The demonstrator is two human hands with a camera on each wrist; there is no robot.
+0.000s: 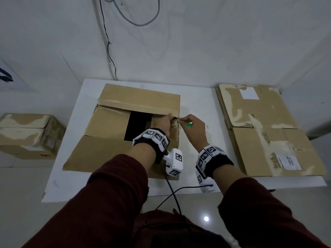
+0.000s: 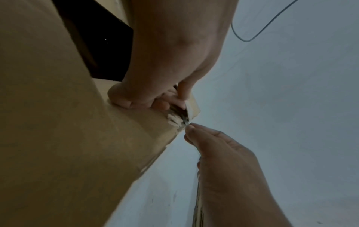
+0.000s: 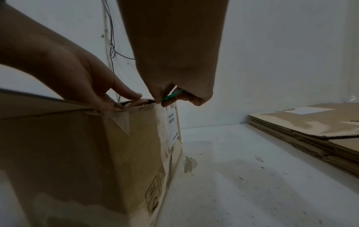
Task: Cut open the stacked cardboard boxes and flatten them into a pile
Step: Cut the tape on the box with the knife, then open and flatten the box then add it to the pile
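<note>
Dark red sleeves (image 1: 114,199) fill the near edge of the head view, their lower parts cut off by the frame. Beyond them, both wrists wear marker-covered bands, with black cables trailing toward the body.

On the white table (image 1: 59,176) stands the box (image 1: 107,122), its top flaps open; the inside is only a black gap, so nothing in it can be made out. The left hand (image 1: 163,123) grips the box's right upper corner, fingers curled over the rim and partly hidden inside. Torn, frayed cardboard shows at that corner in the left wrist view.

The right hand (image 1: 194,126) is just right of that corner, fingers closed around a green cutter (image 1: 188,124). Only a sliver of green handle shows between the fingers; the blade tip at the corner is thin and hard to see. The palm hides the rest.

Right of the box, well apart, lies a pile (image 1: 268,131) of flattened boxes, its far corner against the wall. On the floor to the left sits another closed box (image 1: 30,135), its left side cut off.
</note>
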